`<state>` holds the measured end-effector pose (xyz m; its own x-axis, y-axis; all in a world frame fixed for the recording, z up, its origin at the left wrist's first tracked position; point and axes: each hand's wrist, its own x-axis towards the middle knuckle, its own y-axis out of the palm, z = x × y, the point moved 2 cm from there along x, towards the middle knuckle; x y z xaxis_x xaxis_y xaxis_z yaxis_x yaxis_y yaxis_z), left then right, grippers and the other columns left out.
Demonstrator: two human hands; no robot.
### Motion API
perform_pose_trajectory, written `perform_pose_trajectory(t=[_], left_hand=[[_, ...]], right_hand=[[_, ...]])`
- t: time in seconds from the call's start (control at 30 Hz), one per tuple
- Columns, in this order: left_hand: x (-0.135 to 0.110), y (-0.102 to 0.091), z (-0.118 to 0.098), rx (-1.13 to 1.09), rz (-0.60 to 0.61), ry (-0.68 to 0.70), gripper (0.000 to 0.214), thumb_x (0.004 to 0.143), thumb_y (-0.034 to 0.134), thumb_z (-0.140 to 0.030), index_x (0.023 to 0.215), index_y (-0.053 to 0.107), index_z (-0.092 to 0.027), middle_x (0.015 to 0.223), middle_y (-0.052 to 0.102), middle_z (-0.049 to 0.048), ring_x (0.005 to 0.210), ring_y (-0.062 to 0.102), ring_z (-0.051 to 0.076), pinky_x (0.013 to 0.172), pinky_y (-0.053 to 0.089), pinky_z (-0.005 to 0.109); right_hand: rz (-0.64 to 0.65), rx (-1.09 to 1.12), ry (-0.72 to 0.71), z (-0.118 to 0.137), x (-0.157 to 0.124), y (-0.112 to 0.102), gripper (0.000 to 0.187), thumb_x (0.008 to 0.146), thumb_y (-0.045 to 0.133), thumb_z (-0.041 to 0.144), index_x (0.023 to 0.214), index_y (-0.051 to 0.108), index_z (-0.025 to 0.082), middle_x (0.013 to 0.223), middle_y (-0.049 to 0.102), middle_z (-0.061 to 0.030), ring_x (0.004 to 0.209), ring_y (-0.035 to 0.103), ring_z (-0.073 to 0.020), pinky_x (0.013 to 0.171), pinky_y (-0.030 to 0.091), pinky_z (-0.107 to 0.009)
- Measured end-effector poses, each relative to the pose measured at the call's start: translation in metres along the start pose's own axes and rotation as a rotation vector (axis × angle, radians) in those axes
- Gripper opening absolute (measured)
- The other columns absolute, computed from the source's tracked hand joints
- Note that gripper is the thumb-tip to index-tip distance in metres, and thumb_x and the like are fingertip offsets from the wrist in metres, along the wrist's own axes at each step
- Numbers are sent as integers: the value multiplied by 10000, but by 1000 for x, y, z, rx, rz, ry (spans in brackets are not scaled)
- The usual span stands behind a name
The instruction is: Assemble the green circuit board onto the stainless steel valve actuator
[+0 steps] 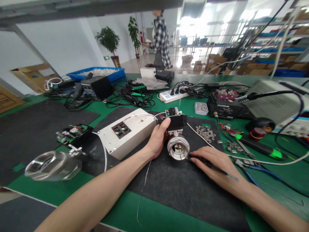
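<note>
My left hand (158,138) is closed around a motorized ball valve (178,147), gripping its black actuator housing. The valve's round steel opening faces me, and a green circuit board (174,112) sits exposed on top. In my right hand (214,162) is a slim black tool (212,166) that looks like tweezers. Its front end is close to the lower right rim of the valve; I cannot tell if they touch. Behind my left hand lies a white box (130,132) with black switches, wired to the valve. A second steel valve (53,166) rests at the left with its board exposed.
Small metal nuts (206,133) are scattered on the black mat (169,187). Blue-handled pliers (251,170) and a black-green tool (260,146) lie right. A power strip (172,95), cables, a soldering station (224,108) and a blue tray (113,75) stand behind. A person (161,42) is in the background.
</note>
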<state>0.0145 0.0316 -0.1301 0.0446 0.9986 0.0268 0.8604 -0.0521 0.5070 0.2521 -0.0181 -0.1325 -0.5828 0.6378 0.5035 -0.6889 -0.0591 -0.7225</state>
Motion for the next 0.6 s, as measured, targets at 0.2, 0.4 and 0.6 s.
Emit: perform_pose_trajectory(t=[0.2, 0.4, 0.6], left_hand=[[-1, 0, 0, 8, -13, 3, 742, 817, 867, -771, 1222, 828, -151, 1103, 865, 122, 1165, 795, 355, 1125, 579, 461], [0, -1, 1, -7, -26, 20, 733, 827, 882, -733, 1277, 805, -160, 1208, 850, 122, 1201, 781, 340, 1139, 567, 443], [-1, -1, 3, -20, -30, 36, 748, 826, 888, -722, 1319, 784, -168, 1256, 833, 143, 1235, 767, 354, 1141, 562, 459]], right_hand=[[-2, 1, 6, -3, -2, 2, 156, 1097, 696, 258, 1227, 781, 279, 1104, 839, -59, 959, 824, -229, 851, 675, -357], [-15, 14, 10, -5, -3, 3, 173, 1100, 679, 293, 1237, 786, 295, 1116, 842, -66, 974, 834, -252, 846, 697, -375], [-104, 23, -45, -6, -2, 4, 191, 1079, 709, 425, 1188, 829, 323, 1073, 864, -51, 869, 851, -264, 738, 724, -361]])
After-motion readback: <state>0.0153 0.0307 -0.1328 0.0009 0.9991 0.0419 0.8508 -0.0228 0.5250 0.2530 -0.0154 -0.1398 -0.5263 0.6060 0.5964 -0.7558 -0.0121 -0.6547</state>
